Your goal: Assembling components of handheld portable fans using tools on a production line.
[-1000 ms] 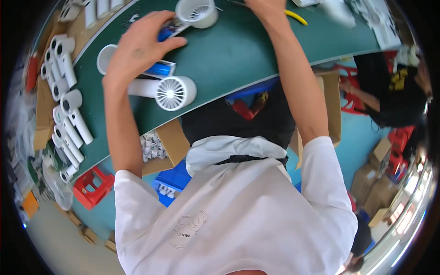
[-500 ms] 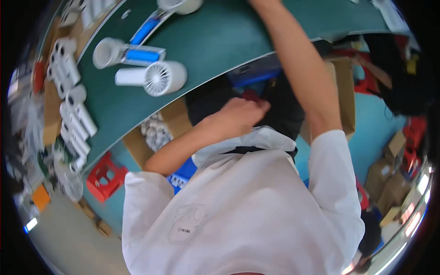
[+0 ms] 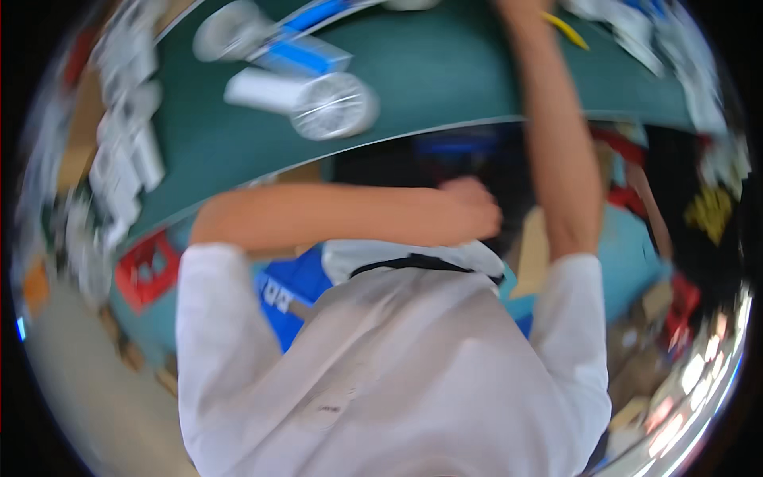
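Note:
My left hand [image 3: 470,211] hangs over my lap, below the table's near edge. Its fingers look curled in, and whatever they hold is hidden. Across the green table [image 3: 445,71] reaches my right arm, with the right hand [image 3: 520,6] mostly cut off by the top edge, fingers unseen. A curved yellow strip [image 3: 568,32] shows beside the right wrist; whether I touch it is unclear. On the table to the left lies a white handheld fan [image 3: 334,106] with a round grille. Behind it, another white fan body [image 3: 230,32] has a blue cylinder [image 3: 300,57] in its open handle.
White fan parts [image 3: 127,151] line the table's left side. White pieces [image 3: 636,44] and clear bags sit at the far right. Red stools [image 3: 147,270], a blue crate [image 3: 286,298] and cartons stand below. Another person's forearm [image 3: 648,207] shows at right.
The view has shifted, so the fans sit higher and farther right. My left hand has moved right across my lap, its forearm now nearly level. The yellow strip has come into view.

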Motion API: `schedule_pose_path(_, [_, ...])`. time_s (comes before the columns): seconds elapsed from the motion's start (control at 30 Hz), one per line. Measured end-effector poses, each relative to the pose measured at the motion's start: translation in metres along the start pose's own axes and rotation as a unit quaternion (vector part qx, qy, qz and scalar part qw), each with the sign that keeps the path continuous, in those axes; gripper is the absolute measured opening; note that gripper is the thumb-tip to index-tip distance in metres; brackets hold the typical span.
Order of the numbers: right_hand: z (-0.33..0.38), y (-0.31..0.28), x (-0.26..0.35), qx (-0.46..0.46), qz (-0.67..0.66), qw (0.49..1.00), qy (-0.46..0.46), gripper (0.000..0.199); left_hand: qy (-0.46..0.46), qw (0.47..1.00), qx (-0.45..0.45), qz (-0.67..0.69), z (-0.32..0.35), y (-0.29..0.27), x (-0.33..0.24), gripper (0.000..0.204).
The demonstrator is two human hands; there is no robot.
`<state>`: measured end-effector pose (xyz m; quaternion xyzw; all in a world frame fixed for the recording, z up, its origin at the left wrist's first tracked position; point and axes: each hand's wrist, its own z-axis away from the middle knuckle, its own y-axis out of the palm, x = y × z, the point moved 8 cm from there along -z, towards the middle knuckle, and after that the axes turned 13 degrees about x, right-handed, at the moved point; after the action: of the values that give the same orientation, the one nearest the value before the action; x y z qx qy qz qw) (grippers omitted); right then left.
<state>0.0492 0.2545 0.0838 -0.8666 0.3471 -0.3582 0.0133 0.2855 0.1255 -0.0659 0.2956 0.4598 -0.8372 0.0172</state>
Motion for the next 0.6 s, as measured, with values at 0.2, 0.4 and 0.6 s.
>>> schedule_pose_path(0.2, [0.002,-0.003,-0.004,-0.029,0.055,0.996,-0.056,0.048,-0.021,0.992,0.000,-0.125,0.013,-0.014,0.027,0.042])
schedule_pose_path(0.4, [0.011,-0.020,0.000,-0.050,-0.021,0.998,-0.017,0.045,-0.023,0.986,0.083,-0.143,0.009,-0.003,0.023,0.056])
schedule_pose_path(0.6, [0.007,-0.006,0.007,-0.055,0.023,0.998,-0.033,0.053,-0.007,0.992,0.128,-0.014,0.021,-0.008,0.019,0.052])
